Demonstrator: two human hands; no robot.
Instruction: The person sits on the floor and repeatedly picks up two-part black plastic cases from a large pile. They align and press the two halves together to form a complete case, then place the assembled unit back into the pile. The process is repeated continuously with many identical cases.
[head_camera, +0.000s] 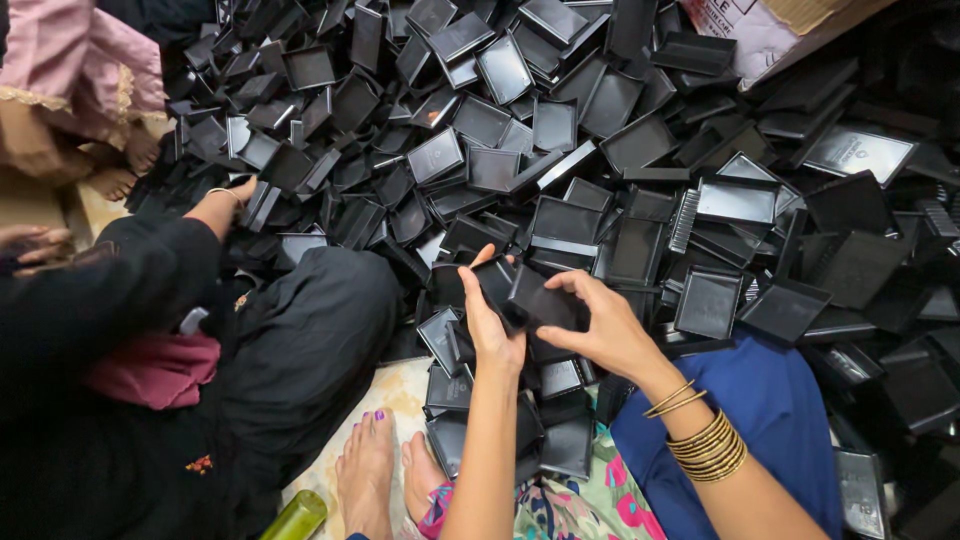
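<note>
My left hand (490, 325) and my right hand (607, 325) hold black plastic tray pieces (530, 297) between them, just above a small stack of the same trays (545, 425) by my feet. The left hand grips the left edge, the right hand covers the right side with its fingers on top. Gold bangles (707, 445) ring my right wrist. In front of me spreads a big heap of black rectangular trays (560, 140).
A person in black (150, 330) sits at the left, one hand (225, 205) reaching into the heap. Another person's bare feet (125, 165) show at the upper left. A cardboard box (770, 30) stands at the top right. A green bottle (297, 517) lies near my feet (370, 470).
</note>
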